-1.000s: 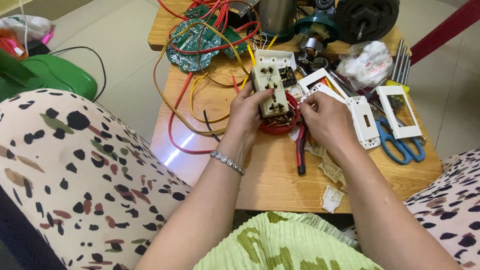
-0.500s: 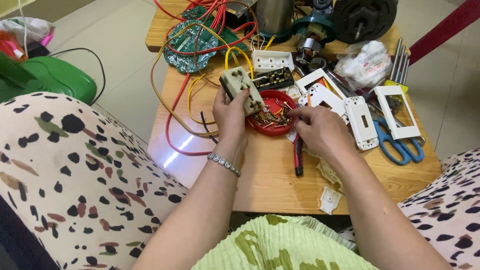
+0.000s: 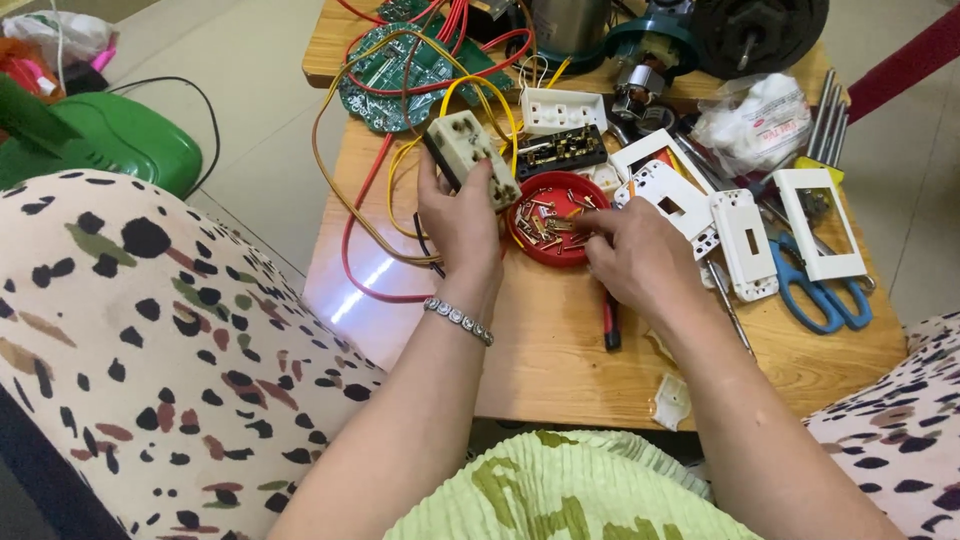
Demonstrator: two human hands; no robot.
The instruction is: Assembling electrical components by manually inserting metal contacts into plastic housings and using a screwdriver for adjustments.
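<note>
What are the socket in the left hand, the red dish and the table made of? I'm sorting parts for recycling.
Socket: probably cream plastic, matte, with moulded slots. Red dish: looks like glossy plastic, a smooth thin rim; the small screws in it seem metal, shiny brass and silver. Table: appears to be wood, light grain lines under a lacquer that reflects light.

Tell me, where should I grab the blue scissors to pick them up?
Probably by the blue handle loops of the scissors. They lie flat near the table's right front corner, loops toward the person, blades pointing away under the white frame plate. Come from the near side, so the plate isn't in your way.
</note>
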